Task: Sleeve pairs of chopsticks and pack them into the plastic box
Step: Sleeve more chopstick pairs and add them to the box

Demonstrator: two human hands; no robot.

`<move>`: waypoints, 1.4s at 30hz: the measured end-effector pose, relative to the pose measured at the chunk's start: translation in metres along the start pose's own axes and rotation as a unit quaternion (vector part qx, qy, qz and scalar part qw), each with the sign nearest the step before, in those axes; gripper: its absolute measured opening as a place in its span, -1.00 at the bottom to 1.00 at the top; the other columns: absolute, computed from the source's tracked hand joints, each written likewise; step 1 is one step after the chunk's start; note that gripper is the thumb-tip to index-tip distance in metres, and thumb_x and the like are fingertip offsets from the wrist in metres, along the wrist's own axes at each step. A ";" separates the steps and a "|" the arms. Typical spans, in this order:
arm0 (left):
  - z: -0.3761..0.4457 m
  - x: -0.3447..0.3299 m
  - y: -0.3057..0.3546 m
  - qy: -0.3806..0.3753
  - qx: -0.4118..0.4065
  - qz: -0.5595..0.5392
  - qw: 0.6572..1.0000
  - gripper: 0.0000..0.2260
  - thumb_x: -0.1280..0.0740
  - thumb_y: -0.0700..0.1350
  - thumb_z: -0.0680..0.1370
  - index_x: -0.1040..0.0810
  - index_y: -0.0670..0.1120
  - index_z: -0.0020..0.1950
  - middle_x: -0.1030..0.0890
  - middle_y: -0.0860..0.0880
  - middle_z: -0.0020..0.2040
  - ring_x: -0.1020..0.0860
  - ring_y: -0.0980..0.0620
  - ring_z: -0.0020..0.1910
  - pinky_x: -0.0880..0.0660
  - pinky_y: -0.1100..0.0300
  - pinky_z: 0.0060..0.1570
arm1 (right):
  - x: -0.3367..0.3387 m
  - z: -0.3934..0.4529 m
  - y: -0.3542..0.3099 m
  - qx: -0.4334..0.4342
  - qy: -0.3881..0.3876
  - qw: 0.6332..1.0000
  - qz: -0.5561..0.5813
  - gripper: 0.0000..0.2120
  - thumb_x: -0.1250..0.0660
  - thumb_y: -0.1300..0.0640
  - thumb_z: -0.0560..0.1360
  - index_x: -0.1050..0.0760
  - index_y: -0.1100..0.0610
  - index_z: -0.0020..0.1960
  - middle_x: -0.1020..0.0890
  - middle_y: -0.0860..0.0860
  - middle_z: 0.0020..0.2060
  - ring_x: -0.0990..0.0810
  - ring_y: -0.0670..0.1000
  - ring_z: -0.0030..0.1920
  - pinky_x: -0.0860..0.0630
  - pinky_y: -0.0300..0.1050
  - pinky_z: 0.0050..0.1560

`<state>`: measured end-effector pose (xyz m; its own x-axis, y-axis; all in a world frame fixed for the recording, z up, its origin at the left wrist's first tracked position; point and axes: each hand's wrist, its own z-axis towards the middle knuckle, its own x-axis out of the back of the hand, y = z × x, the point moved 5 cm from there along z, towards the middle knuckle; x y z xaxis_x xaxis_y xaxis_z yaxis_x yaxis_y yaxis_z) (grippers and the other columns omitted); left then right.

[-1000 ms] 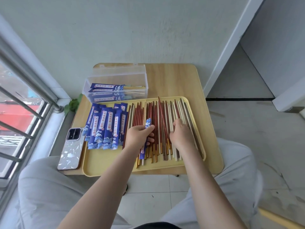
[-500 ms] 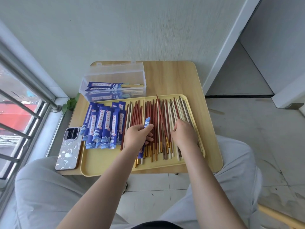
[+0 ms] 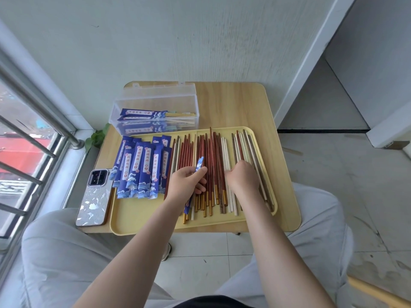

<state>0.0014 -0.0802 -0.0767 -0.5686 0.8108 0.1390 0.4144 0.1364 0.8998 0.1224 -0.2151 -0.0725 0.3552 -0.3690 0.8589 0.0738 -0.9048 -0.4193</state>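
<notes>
Left hand [image 3: 185, 182] grips one blue paper sleeve [image 3: 199, 163] over the loose chopsticks [image 3: 211, 165] on the yellow tray [image 3: 144, 216]. Right hand [image 3: 242, 176] rests on the chopsticks at the tray's 3 o'clock side, fingers curled among them; whether they grasp any cannot be told. Empty sleeves [image 3: 142, 167] lie at 9 o'clock. Plastic box [image 3: 155, 112], at 11 o'clock beyond the tray, contains sleeved pairs.
</notes>
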 end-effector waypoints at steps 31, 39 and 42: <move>-0.013 0.008 0.049 -0.074 -0.034 -0.218 0.973 -0.71 -0.38 0.00 0.58 -0.65 -0.16 0.18 -0.72 -0.05 0.03 -0.66 0.01 -0.08 -0.57 0.19 -0.13 | 0.024 -0.027 -0.025 -0.033 -0.180 0.706 0.684 -0.86 -0.39 0.21 0.57 -0.60 0.25 0.08 -0.69 0.08 -0.16 -0.68 0.03 -0.14 -0.62 -0.10 -0.06; -0.009 0.022 0.043 -0.072 -0.009 -0.012 0.997 -0.77 -0.46 -0.03 0.53 -0.62 -0.12 0.11 -0.70 -0.14 0.00 -0.68 0.09 -0.19 -0.58 0.26 -0.21 | 0.036 -0.022 -0.025 -0.066 -0.014 0.764 0.641 -0.76 -0.13 0.09 0.71 -0.50 0.22 0.08 -0.66 0.13 -0.10 -0.69 0.01 -0.28 -0.65 -0.10 -0.20; -0.004 0.039 0.045 -0.052 -0.054 0.223 0.972 -0.81 -0.47 -0.03 0.53 -0.62 -0.04 0.09 -0.64 0.03 -0.20 -0.59 0.16 -0.28 -0.43 0.35 -0.28 | 0.050 -0.014 -0.015 -0.064 0.056 0.744 0.662 -0.72 -0.06 0.07 0.73 -0.48 0.18 0.02 -0.62 0.11 -0.20 -0.61 -0.03 -0.42 -0.58 -0.12 -0.33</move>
<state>-0.0047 -0.0443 -0.0288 -0.2724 0.8293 0.4879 0.5231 -0.2979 0.7985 0.1259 -0.2228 -0.0192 -0.0433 -0.9644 -0.2610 -0.3633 0.2585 -0.8951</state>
